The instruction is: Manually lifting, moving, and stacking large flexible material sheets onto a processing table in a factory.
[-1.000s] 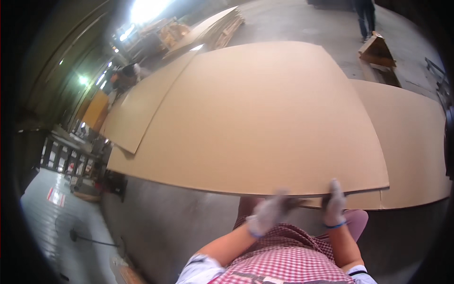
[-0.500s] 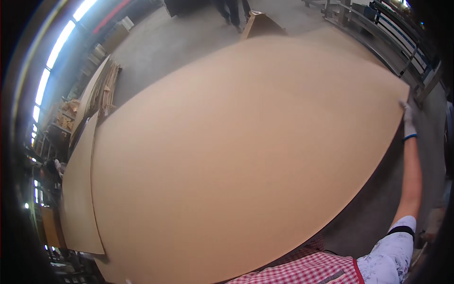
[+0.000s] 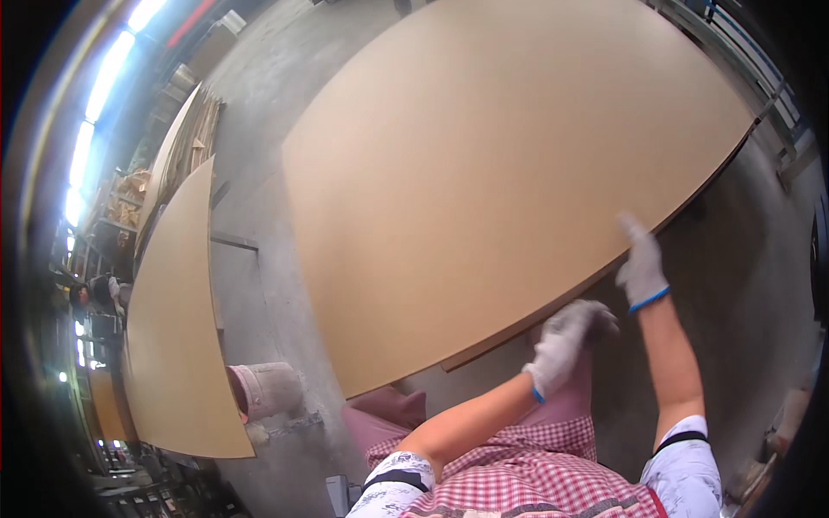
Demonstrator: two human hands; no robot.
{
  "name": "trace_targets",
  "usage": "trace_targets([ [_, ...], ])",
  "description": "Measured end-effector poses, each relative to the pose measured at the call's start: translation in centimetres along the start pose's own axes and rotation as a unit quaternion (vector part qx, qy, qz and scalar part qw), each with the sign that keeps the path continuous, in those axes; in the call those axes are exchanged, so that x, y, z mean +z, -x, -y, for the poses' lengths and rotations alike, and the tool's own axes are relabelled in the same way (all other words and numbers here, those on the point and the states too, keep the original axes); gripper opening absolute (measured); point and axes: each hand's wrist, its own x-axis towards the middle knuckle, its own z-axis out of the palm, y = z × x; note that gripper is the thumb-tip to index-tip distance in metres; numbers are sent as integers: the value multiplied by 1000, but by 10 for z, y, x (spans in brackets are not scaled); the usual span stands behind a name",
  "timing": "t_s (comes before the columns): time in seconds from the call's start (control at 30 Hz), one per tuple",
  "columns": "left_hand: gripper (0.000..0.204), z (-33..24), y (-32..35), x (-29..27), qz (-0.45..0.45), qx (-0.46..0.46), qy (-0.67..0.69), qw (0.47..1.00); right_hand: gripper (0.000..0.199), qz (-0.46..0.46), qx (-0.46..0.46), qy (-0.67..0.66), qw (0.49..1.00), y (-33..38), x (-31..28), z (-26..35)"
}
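A large smooth tan board (image 3: pixel 484 190) fills the middle of the view, its near edge just in front of my body. My right hand (image 3: pixel 643 269), in a white glove with a blue cuff, is at this near edge. Its fingers stretch up over the board, slightly blurred, and do not wrap round the edge. My left hand (image 3: pixel 566 341), gloved the same way, is lower and to the left, just off the edge. Motion smears its fingers, so their grip is unclear. Nothing held shows in either hand.
A second tan board (image 3: pixel 177 328) stands at the left, beside a dusty pinkish bucket (image 3: pixel 269 390) on the concrete floor. Behind it lean several stacked sheets (image 3: pixel 192 138). Metal framework (image 3: pixel 768 95) runs along the far right. A wooden strip (image 3: pixel 488 350) shows under the large board's edge.
The large board has shifted right and away, uncovering floor and the bucket at left. My right hand has left its right corner and come inward; my left hand has come fully into view.
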Motion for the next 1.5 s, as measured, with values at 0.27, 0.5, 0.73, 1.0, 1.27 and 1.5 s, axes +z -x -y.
trace_targets([
  [0.27,49,-124,51,-325,-441,64,-244,861,23,92,184,16,979,-53,-56,-45],
  [0.5,63,-11,157,-499,-307,-55,-206,927,27,-44,280,35,958,-34,-99,-110],
  [0.73,30,88,64,-460,-438,-8,-92,894,31,-183,136,60,972,-114,-176,-249],
  [1.0,36,92,84,-465,-481,-61,-67,872,34,-263,147,206,931,-119,-173,-289],
  [1.27,42,88,79,-468,-445,-35,-58,893,35,-245,131,134,951,-94,-162,-264],
  [1.5,41,80,86,-472,-535,2,-92,840,35,-172,142,89,971,-93,-136,-269],
])
